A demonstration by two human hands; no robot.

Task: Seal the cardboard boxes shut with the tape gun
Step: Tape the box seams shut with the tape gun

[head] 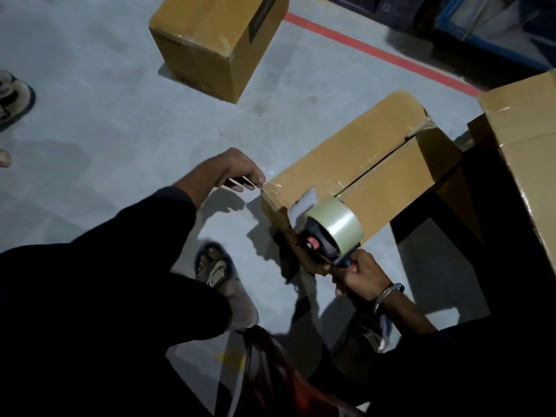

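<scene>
Right hand (359, 273): closed in a fist around the handle of the tape gun (323, 239), low and right of centre; a metal bangle (388, 294) circles the wrist.
Tape gun: black body with a red knob, carrying a roll of clear tape (337, 222); it sits directly above and ahead of the right hand, its front end against the near end of the long box (376, 170).
Long box: brown cardboard, lying on the grey floor (105, 115), running from the tape gun up and to the right; a dark centre seam shows between its two top flaps, with shiny clear tape over the near part.
Loose tape end: a pale strip stands at the box's near edge, just beside the roll.
Left hand (237, 171): held over the floor, fingers curled loosely downward, fingertips just beside the box's near left corner; whether they touch the cardboard cannot be told.
Second box (216, 40): closed, on the floor well apart from both hands, at top centre.
Third box (523, 139): larger, at the right edge, beside the long box.
Red line (376, 52): painted on the floor, running between the second and third boxes.
Sandalled foot (222, 275): on the floor between the two arms.
</scene>
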